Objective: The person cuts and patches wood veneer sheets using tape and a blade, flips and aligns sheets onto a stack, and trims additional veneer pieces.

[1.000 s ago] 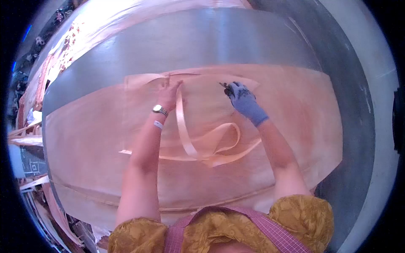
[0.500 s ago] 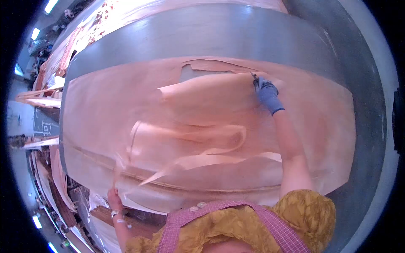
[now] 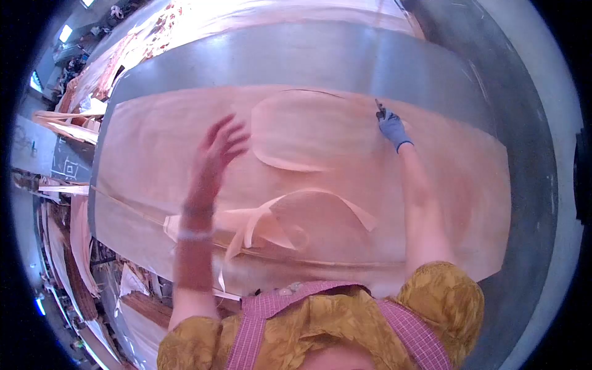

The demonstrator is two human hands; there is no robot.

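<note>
A large thin sheet of pinkish wood veneer lies in front of me. My left hand, bare and a little blurred, hovers over its left half with fingers spread and nothing in them. On the far right side, my right hand wears a blue-grey glove and grips a small dark knife-like tool, its tip pointing away from me. Between the hands, a loose veneer piece with a curved near edge rests on the sheet. Closer to my body lie curled veneer offcuts, some overlapping.
A grey tabletop shows beyond the sheet. Brighter stacked veneer stands behind it. On the left are piled veneer strips and wooden pieces. A dark seam runs along the sheet's near side.
My left hand has come from the near left edge up over the sheet. The loose piece now lies flatter, and the grey gap behind it is covered. The near offcuts have shifted.
</note>
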